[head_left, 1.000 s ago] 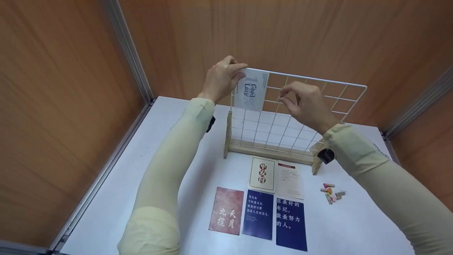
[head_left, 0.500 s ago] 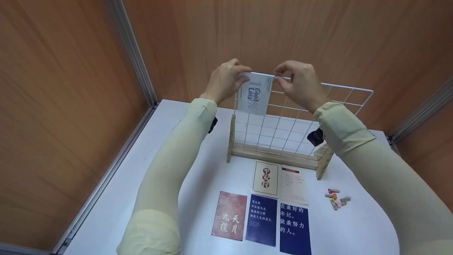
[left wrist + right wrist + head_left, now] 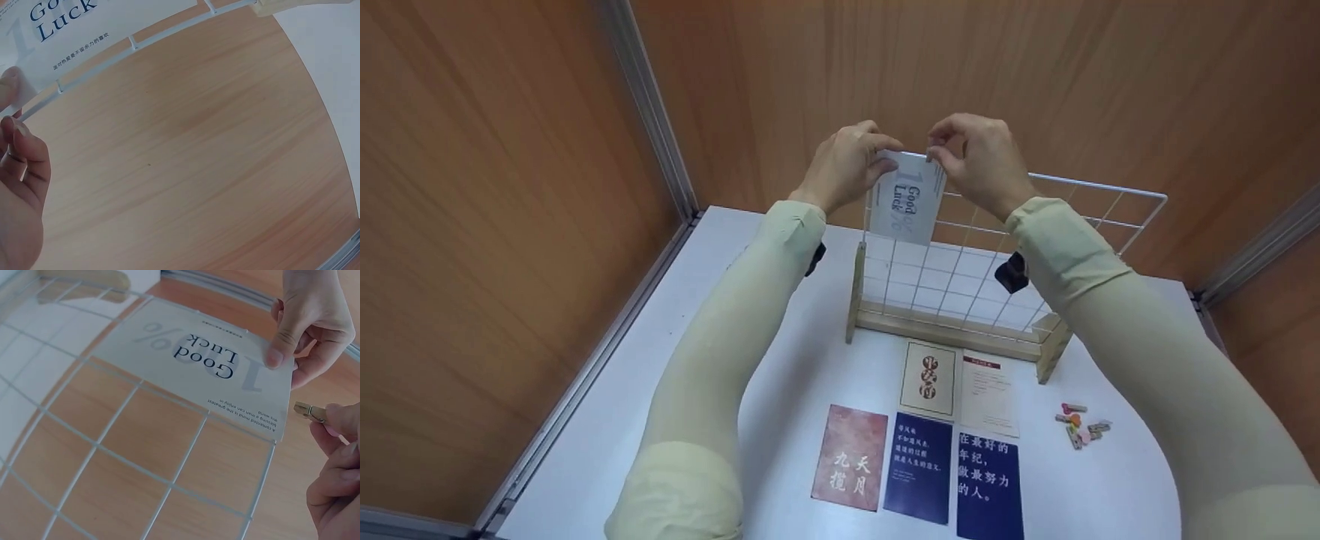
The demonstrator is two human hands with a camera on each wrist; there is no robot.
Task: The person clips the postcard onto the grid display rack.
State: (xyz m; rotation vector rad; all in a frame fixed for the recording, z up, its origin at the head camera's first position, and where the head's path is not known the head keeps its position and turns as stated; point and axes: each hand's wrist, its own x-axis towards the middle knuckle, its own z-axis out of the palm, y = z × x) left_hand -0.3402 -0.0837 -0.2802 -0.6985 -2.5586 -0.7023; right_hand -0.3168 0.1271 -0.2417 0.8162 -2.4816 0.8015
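A white "Good Luck" card (image 3: 911, 201) lies flat against the upper left of a white wire grid (image 3: 1099, 185). My left hand (image 3: 844, 166) pinches the card's top edge together with the grid's top bar, thumb on the printed face. In my right hand (image 3: 981, 161), thumb and finger pinch a small wooden clothespin (image 3: 308, 412). In the right wrist view its tip points at the card's top edge, a small gap apart. The head view mostly hides the clothespin behind the fingers.
The grid stands on a wooden base (image 3: 945, 332). In front lie a cream card (image 3: 928, 381), a text card (image 3: 990, 394), a red card (image 3: 850, 457) and two blue cards, one (image 3: 917, 469) beside the other (image 3: 990, 487). Several small clothespins (image 3: 1078, 427) are heaped at right.
My right hand has risen and moved left, from in front of the grid to the card's upper right corner. The left hand keeps its hold on the card and bar.
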